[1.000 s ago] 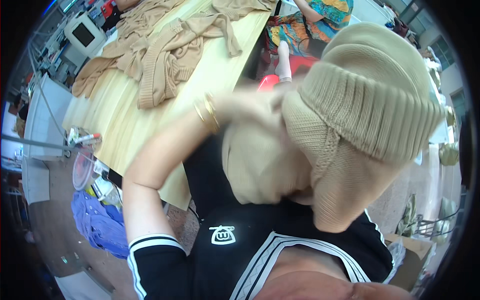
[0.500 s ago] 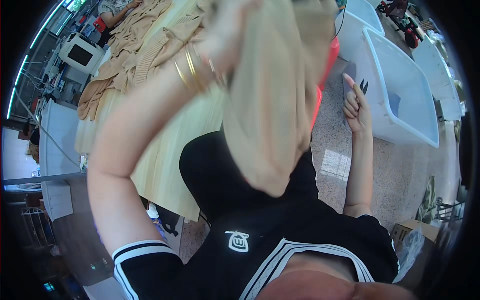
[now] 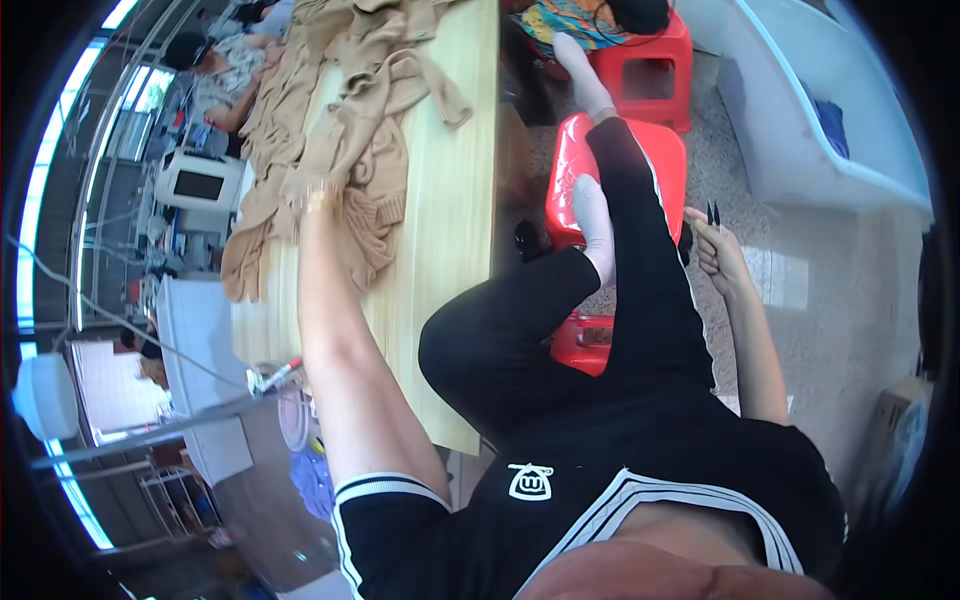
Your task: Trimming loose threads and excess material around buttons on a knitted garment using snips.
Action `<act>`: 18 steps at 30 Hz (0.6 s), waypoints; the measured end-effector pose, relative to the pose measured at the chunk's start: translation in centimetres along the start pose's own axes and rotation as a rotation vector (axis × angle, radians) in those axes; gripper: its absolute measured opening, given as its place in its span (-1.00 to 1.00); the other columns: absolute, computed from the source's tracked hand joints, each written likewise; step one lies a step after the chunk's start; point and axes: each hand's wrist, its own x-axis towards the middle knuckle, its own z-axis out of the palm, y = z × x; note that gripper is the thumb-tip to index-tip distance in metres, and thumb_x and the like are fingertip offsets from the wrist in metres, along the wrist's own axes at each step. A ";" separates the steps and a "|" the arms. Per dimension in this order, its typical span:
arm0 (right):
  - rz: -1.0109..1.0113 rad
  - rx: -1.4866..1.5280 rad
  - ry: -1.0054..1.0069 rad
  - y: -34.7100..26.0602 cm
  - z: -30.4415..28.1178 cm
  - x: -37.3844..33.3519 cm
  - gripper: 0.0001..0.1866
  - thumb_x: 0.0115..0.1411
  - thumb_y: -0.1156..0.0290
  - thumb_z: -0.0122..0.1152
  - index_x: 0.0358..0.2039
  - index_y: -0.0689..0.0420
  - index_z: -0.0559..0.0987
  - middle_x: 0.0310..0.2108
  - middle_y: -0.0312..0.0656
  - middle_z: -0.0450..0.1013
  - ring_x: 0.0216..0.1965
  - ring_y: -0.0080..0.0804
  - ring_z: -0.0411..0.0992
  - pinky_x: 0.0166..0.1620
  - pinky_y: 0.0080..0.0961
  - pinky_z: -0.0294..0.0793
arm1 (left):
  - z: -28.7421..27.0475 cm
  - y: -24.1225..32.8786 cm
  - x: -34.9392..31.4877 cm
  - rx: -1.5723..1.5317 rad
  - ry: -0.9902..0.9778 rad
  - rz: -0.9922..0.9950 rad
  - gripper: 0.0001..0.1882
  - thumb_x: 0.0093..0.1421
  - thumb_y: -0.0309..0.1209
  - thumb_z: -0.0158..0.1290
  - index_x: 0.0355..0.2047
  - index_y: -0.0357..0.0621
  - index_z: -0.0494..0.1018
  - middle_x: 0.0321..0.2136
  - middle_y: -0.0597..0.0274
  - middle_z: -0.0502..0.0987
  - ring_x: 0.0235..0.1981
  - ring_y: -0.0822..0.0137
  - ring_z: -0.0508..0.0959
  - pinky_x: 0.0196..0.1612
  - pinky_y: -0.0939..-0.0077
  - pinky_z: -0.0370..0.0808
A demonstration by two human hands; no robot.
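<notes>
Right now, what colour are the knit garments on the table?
Knit garments: tan, seen in the head view.

Red stools [image 3: 569, 152], large pale tub [image 3: 775, 150]

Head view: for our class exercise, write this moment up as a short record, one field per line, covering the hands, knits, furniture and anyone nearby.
Left hand: at the tan knits; blurred, grip unclear
Right hand: holds a dark tool, its two points upward in the picture
Knits: loosely heaped on the table
Table: pale wood
Near stool: red, below the person's legs
Far stool: also red
Bin: pale, at right, with a blue item inside
Co-worker: upper left, patterned top
</notes>
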 end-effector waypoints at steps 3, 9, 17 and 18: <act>-0.018 0.003 -0.014 -0.2 0.9 -0.1 -0.62 0.33 0.30 0.07 0.12 0.12 0.44 -0.71 -0.58 0.07 -0.77 -0.83 -0.04 -0.72 -0.78 -0.13 | -0.1 -2.5 -6.9 0.164 -0.162 -0.547 -0.38 0.11 0.14 0.04 0.03 0.01 0.51 0.01 0.05 0.53 0.08 0.03 0.47 0.16 0.28 0.36; -0.001 -0.044 -0.132 -0.3 6.0 0.9 -0.63 0.36 0.32 0.01 0.11 0.18 0.41 -0.72 -0.58 0.01 -0.78 -0.84 -0.08 -0.74 -0.79 -0.16 | -5.1 -20.7 -3.7 -0.082 0.017 -0.302 -0.21 0.00 0.12 0.18 0.07 -0.26 0.44 0.03 -0.17 0.48 0.06 -0.07 0.48 0.13 0.22 0.39; -0.062 -0.080 -0.171 0.8 7.8 1.5 -0.62 0.34 0.29 0.06 0.11 0.16 0.45 -0.73 -0.59 0.03 -0.78 -0.84 -0.07 -0.73 -0.78 -0.15 | -29.1 -9.0 -7.6 -1.507 0.485 -0.340 -0.67 0.22 -0.42 0.14 -0.06 -0.37 0.45 -0.13 -0.02 0.56 -0.08 0.11 0.57 0.03 0.22 0.53; -0.064 -0.075 -0.178 0.9 8.1 1.5 -0.63 0.34 0.29 0.06 0.11 0.16 0.45 -0.73 -0.59 0.03 -0.78 -0.84 -0.07 -0.73 -0.78 -0.15 | -31.3 -8.4 -8.4 -1.495 0.628 -0.215 -0.69 0.25 -0.44 0.09 -0.06 -0.41 0.44 -0.11 -0.09 0.54 -0.07 0.08 0.57 0.03 0.22 0.55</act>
